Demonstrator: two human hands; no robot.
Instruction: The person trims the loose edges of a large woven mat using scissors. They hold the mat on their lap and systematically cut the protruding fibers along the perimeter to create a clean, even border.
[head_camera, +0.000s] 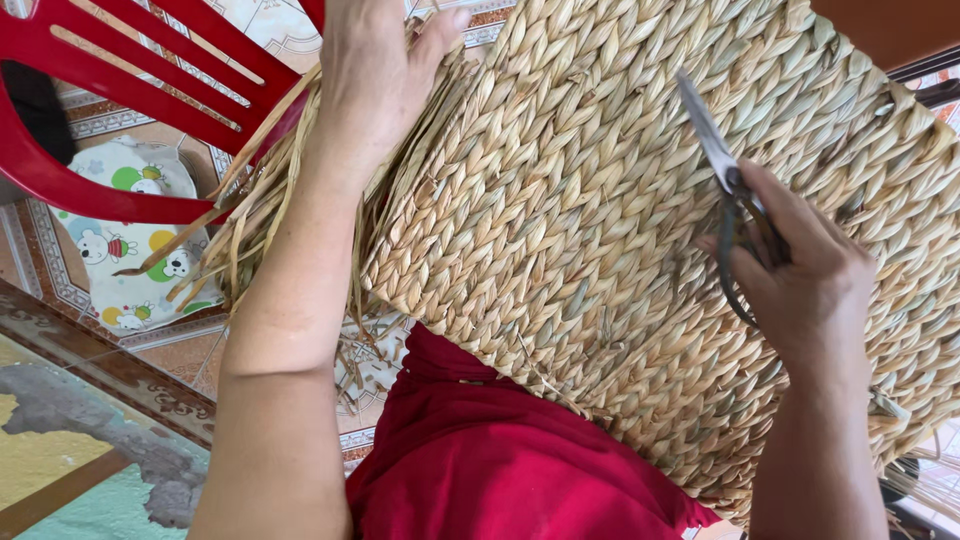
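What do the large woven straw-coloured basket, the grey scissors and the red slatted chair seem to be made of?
The large woven straw-coloured basket looks like dried plant fibre, matt: twisted braids, with loose strands at its edge. The grey scissors in the right hand seem dull metal: thin blades, grey sheen. The red slatted chair is probably moulded plastic, being glossy and seamless.

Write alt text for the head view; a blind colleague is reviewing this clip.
A person's right hand holds metal scissors against a large woven straw basket resting on their red-clothed lap, while the left hand grips its edge near loose strands. A red plastic chair stands beside, on patterned floor tiles.
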